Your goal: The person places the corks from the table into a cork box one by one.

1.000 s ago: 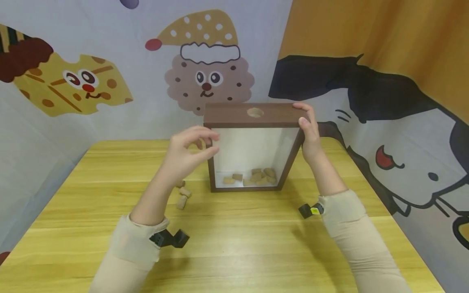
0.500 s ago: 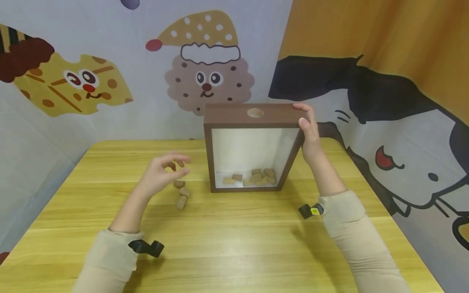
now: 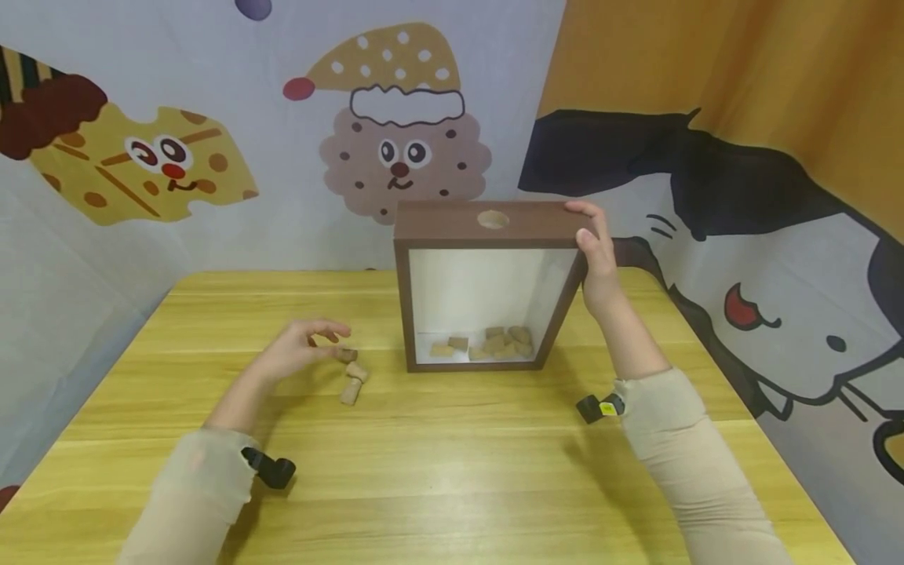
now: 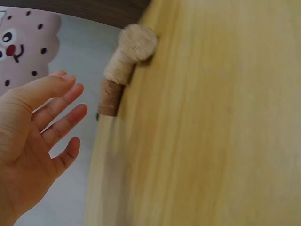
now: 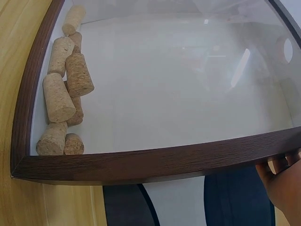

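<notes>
A dark brown wooden frame box point(image 3: 487, 227) with a clear front stands upright on the table; a round hole shows in its top. My right hand point(image 3: 597, 255) grips the box's upper right corner, thumb in front and fingers over the top. Several corks point(image 5: 59, 99) lie inside along the bottom. Left of the box, three loose corks point(image 3: 355, 372) lie on the table in a short row. My left hand point(image 3: 300, 349) hovers beside the farthest of them, fingers loosely bent and apart. In the left wrist view a gap shows between the fingers and the corks point(image 4: 120, 66).
The wooden table point(image 3: 438, 471) extends on all sides of the box. Behind it hangs a printed cloth point(image 3: 282, 196) with cartoon figures, close to the table's back edge. A small black camera point(image 3: 271, 468) sticks out from the left cuff.
My left hand has left the box's upper left side and moved left and down to the loose corks. The right hand and the box have stayed in place.
</notes>
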### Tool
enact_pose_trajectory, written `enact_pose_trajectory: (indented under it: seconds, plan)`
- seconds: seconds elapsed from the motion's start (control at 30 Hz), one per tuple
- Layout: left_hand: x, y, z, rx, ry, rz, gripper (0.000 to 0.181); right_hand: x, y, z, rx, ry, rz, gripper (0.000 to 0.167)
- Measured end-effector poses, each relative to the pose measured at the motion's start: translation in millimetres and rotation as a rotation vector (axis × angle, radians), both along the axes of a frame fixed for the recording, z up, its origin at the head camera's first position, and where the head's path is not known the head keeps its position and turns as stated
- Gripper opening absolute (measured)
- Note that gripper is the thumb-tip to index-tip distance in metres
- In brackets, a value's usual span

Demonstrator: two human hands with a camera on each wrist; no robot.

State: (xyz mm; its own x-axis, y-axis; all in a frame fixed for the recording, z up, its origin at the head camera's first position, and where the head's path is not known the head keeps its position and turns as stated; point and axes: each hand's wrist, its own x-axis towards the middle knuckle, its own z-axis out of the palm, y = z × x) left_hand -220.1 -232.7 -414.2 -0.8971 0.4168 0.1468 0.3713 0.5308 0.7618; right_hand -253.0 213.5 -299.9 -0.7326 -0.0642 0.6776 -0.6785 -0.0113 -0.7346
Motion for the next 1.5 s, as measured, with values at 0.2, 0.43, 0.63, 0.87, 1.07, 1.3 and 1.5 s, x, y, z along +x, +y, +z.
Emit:
enact_pose_trajectory:
  seconds: [0.2,0.43,0.63,0.87,1.07,1.3,1.5]
  plan:
    - [-6.4,-3.1,-8.1,-0.035,-0.079,-0.062,0.035,1.6,0,0.8,0.005,-0.003,-0.002,0.044]
    - [-12.9,-4.5,-15.1,-0.029,-0.137,-0.131,0.037,0.4,0,0.2,0.017,-0.006,-0.01,0.045]
    - [-16.7,-3.7,-21.8,-0.011,-0.085,-0.199,0.035,0.1,0,0.6,0.024,0.01,-0.006,0.045]
    - [-16.9,-3.8,-27.4,-0.045,-0.08,-0.163,0.031,0.6,0,1.4,0.012,0.004,-0.001,0.045]
    - [-10.6,-3.7,-23.8,-0.048,-0.051,-0.129,0.032,1.0,-1,1.0,0.016,0.006,-0.004,0.045]
    - [1.8,2.2,-7.6,-0.004,0.083,-0.126,0.034,-1.1,0,0.0,0.002,0.005,0.003,0.045]
    - [13.7,13.9,13.7,-0.014,0.17,-0.092,0.033,-1.7,0,-0.3,0.0,-0.002,0.005,0.046]
